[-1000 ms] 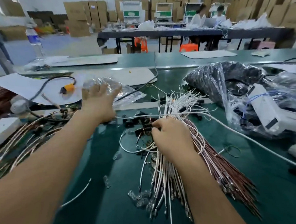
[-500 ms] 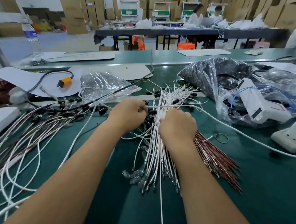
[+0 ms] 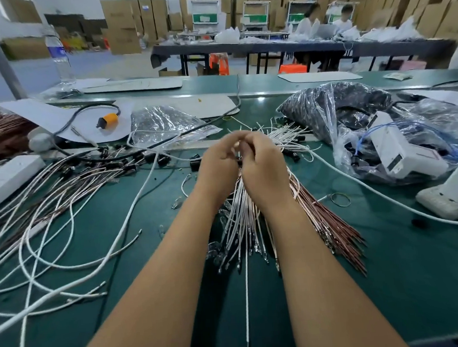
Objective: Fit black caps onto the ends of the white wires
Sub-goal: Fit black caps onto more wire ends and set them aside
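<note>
Working over a green bench (image 3: 392,283), a person brings both hands together above a fanned bundle of white wires (image 3: 242,221). The left hand (image 3: 219,163) and the right hand (image 3: 262,163) meet fingertip to fingertip, fingers curled in a pinch around something small between them; a single white wire (image 3: 246,280) hangs straight down from that point toward the near edge. What exactly each hand pinches is hidden by the fingers, and whether a cap is among them cannot be told.

Loose black caps (image 3: 194,162) lie scattered on the bench just beyond the left hand, with more at the far ends of the bundle to the right of the hands. Brown wires (image 3: 335,233) lie alongside the white bundle on its right. To the left, a tangle of long white and brown leads (image 3: 49,213) spreads across the surface, their far ends already carrying black caps.

A clear plastic bag (image 3: 164,123) sits behind the hands; a larger bag of dark parts (image 3: 334,109) sits to the right, beside a white device (image 3: 399,148) wrapped in plastic. An orange-bodied sensor (image 3: 107,120) rests on white paper at the left.
</note>
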